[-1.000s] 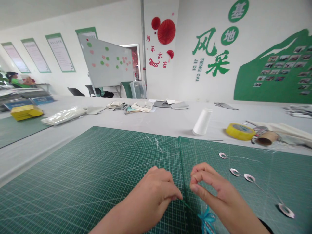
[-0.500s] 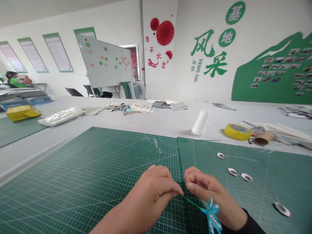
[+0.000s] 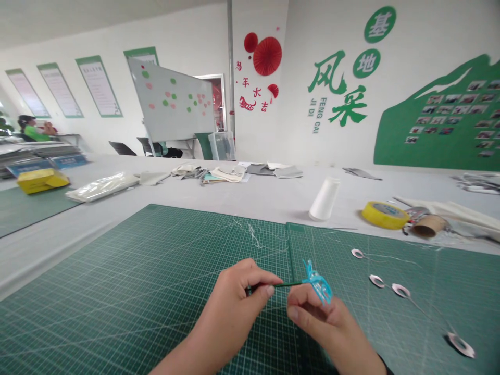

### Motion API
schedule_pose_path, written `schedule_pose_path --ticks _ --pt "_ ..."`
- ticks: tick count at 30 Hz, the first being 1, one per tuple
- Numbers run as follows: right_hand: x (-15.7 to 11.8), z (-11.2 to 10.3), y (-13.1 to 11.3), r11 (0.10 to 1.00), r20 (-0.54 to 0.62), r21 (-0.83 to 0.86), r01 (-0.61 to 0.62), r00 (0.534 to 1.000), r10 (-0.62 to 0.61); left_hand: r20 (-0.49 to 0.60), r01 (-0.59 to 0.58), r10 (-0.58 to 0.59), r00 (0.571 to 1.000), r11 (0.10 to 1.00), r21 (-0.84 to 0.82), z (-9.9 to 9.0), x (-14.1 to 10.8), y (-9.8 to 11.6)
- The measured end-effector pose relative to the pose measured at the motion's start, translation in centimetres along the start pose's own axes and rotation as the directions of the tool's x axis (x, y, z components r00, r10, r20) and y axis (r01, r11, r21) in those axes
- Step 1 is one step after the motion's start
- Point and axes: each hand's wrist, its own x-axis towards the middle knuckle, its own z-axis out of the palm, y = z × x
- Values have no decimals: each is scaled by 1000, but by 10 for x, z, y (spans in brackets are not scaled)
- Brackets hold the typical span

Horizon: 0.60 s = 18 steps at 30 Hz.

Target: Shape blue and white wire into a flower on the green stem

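Note:
My left hand (image 3: 244,299) pinches a thin dark green stem (image 3: 291,284) between thumb and fingers. At the stem's right end is a light blue flower (image 3: 318,284) with looped, shiny petals; I cannot tell its material. My right hand (image 3: 318,315) is just below the flower, its fingers curled and the thumb pressed against them. The blue petals overlap the back of its fingers. Whatever those fingers hold, if anything, is hidden. Both hands are above the green cutting mats (image 3: 187,250), near the seam between them.
Pale rings with threads, one of them a ring (image 3: 401,290), lie on the right mat. Loose white thread (image 3: 254,237) is on the left mat. Behind stand a white thread cone (image 3: 325,199), a yellow tape roll (image 3: 385,215), a cardboard tube (image 3: 428,225) and fabric pieces (image 3: 226,173).
The flower has swung up from below my right hand to above it, and its stem now lies nearly level. My left hand has rolled, showing its thumb. The view has shifted slightly.

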Motion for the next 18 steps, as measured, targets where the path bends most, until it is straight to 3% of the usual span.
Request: schedule_pose_path --ticks 5,9,12,15,18 --pt "-4 8 -9 995 12 26 -101 995 100 -9 67 -67 998 998 -7 -2 2 0" --pt "-6 12 -17 995 -3 -34 -98 995 98 -6 102 -102 995 995 -15 -4 2 0" --pt "-6 11 -15 974 -15 -206 -90 996 89 -8 116 -116 993 993 -14 -5 3 -2" --pt "-5 5 -6 885 -77 -457 -84 996 54 -9 122 -122 992 992 -18 -6 4 -4" --pt "-6 1 2 870 -198 -483 -98 980 0 -8 120 -120 993 992 -24 -4 3 -4"
